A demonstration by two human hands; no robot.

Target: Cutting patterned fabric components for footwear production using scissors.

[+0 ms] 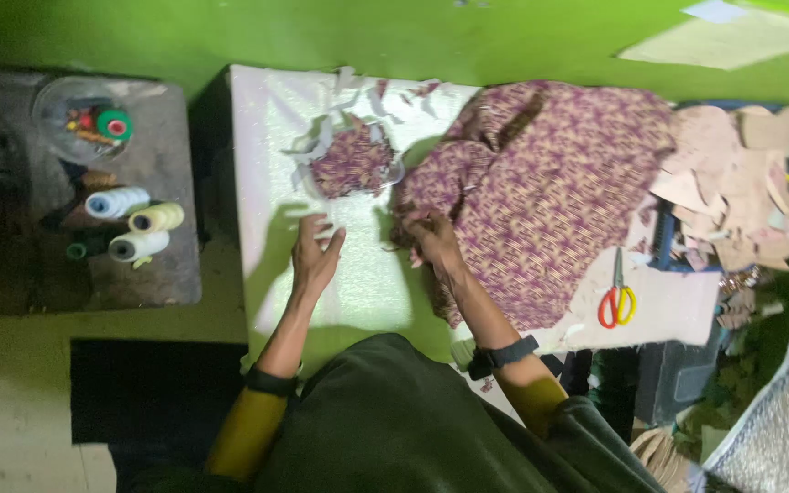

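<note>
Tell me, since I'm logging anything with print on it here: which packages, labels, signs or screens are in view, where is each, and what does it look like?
Watch: on the right wrist, a black band; whether it has a screen cannot be told.
Paper sheet: on the green surface at top right, pale, flat, four-sided; any print is not readable.
Silver padded bag: bottom right corner, shiny and quilted.
No signs or labels show.

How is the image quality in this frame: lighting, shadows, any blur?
Head view: hard light from above leaves the white table glaring, while the side stand with thread cones sits dim; the left hand casts a sharp shadow leftward; the right hand on the patterned fabric looks slightly soft.
</note>
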